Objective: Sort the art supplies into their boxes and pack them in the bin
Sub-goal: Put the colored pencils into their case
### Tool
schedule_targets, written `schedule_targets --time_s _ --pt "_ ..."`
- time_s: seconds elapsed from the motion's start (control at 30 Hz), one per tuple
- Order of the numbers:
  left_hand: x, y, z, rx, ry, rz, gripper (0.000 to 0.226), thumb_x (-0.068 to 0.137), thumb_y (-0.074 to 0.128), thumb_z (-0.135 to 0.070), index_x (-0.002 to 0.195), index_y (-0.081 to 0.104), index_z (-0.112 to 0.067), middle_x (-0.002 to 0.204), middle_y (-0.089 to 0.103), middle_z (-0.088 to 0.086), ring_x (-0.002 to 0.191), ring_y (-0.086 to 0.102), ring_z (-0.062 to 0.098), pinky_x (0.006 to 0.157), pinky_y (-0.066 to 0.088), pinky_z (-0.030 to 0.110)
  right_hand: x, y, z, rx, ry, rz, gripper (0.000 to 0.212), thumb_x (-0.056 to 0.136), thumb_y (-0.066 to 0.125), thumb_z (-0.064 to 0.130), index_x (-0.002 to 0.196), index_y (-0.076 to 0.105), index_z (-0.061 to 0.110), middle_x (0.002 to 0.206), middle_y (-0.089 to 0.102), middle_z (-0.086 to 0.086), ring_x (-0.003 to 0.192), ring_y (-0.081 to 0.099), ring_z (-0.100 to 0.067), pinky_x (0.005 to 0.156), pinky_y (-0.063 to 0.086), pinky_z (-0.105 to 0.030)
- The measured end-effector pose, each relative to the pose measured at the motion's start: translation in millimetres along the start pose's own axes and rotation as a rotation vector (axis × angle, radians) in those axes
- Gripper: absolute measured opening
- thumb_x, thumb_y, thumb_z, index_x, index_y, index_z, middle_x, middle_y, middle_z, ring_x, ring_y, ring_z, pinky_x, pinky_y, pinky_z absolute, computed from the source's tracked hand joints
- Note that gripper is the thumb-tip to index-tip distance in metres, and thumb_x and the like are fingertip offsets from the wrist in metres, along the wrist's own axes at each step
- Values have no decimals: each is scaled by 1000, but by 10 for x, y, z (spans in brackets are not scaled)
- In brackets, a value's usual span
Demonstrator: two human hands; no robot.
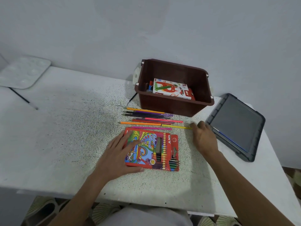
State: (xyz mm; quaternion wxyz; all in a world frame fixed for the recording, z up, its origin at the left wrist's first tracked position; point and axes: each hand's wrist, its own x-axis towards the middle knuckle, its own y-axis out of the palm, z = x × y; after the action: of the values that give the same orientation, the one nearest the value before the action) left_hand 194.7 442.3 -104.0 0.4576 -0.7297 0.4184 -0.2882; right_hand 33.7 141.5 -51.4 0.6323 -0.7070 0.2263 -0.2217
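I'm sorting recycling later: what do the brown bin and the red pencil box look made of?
The brown bin looks like moulded plastic, matte, with a rolled rim and smooth walls. The red pencil box looks like thin printed card, slightly glossy, with a die-cut window.

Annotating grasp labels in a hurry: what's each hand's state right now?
Left hand: open, fingers resting flat on the colour pencil box.
Right hand: open, holding nothing, next to the yellow pencil; contact unclear.

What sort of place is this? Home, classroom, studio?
Likely a home craft corner: speckled white table against a bare wall, a paint palette, loose colour pencils and a brown bin holding art supplies.
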Motion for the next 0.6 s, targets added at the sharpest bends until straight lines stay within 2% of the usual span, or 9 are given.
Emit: schedule_targets --time_s 0.2,0.27,0.33,0.4,0.5,0.6 --pt "7 7 7 -7 -6 -1 101 65 41 -98 150 25 -46 164 0 -11 150 -12 10 121 4 38 -102 -24 -104 -54 -46 -96 31 89 62 4 120 64 9 97 64 -17 84 57 -35 69 50 -43" --pt "6 9 7 -1 -12 6 102 64 39 -99 150 23 -46 164 -4 -12 150 -14 10 122 5 39 -158 -38 -152 -34 -73 -150 32 85 66 -1 115 67 8 94 64 -18 80 57 -35 63 49 -40" --pt "6 8 8 -3 -10 -6 101 64 39 -99 150 24 -47 164 -2 -12 150 -13 10 122 7 40 -217 -64 -214 -8 -100 -204 30 80 71 -4 108 69 7 89 64 -17 73 55 -33 53 41 -32" --pt "4 5 5 -6 0 -19 100 64 41 -98 149 26 -47 164 1 -11 151 -11 10 121 8 38 -284 -84 -290 9 -130 -221 26 79 73 -3 104 71 8 89 64 -15 71 55 -32 50 36 -28" --pt "1 8 8 -13 -1 -28 100 64 43 -98 149 27 -47 164 1 -12 151 -10 10 121 8 38 -398 -90 -407 44 -130 -187 27 80 74 -1 104 72 10 97 64 -15 78 57 -35 49 48 -34" --pt "1 18 3 -19 3 -39 99 65 44 -97 149 28 -47 164 1 -13 151 -8 10 121 8 37 -520 -86 -514 66 -131 -182 30 74 78 -3 101 74 9 94 63 -15 77 57 -34 47 49 -36"
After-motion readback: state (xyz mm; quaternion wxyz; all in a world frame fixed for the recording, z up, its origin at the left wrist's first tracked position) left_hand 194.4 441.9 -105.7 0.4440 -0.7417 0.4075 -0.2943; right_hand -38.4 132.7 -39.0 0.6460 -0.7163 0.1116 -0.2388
